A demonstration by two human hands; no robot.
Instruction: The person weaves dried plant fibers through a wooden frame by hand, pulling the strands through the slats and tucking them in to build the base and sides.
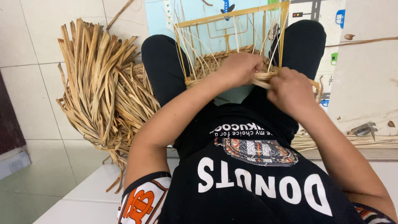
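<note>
A half-woven straw basket [215, 60] with a square wooden frame [232, 14] and thin upright stakes rests between my knees. My left hand [239, 68] is closed on the woven rim at the near edge. Right beside it, my right hand [290, 91] pinches a flat straw strand [262, 79] that runs into the same rim. The two hands nearly touch. The fingertips are hidden under the hands.
A large bundle of dried straw strips [105, 89] lies on the tiled floor to my left. More loose strands [352, 141] and a small metal tool [365, 129] lie at my right. A patterned play mat [327, 25] is under the basket.
</note>
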